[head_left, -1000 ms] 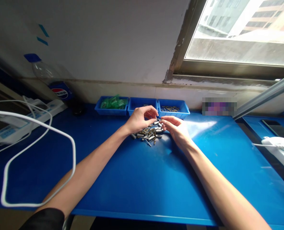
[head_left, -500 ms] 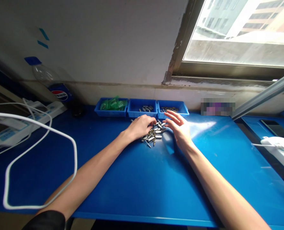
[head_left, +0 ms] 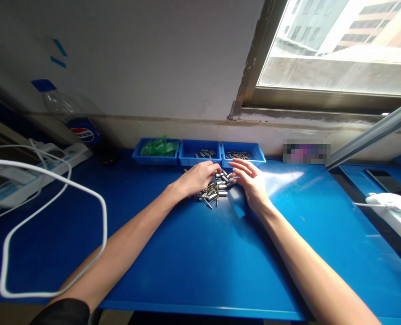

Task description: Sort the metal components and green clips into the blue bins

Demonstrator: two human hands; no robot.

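Remaining, we judge: one mixed metal pile (head_left: 213,194) on the tabletop (head_left: 187,257). Left hand (head_left: 198,177), over the pile: fingers curled, hold hidden from us. Right hand (head_left: 254,184), at its right edge: fingers apart. Already separated, behind the pile: silver cylinders (head_left: 207,154), middle tray (head_left: 189,161); slim pins (head_left: 238,155), right tray (head_left: 261,156).

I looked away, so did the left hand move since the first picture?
Yes. Judged against the middle blue bin, the left hand has moved lower in the view, now covering less of it.
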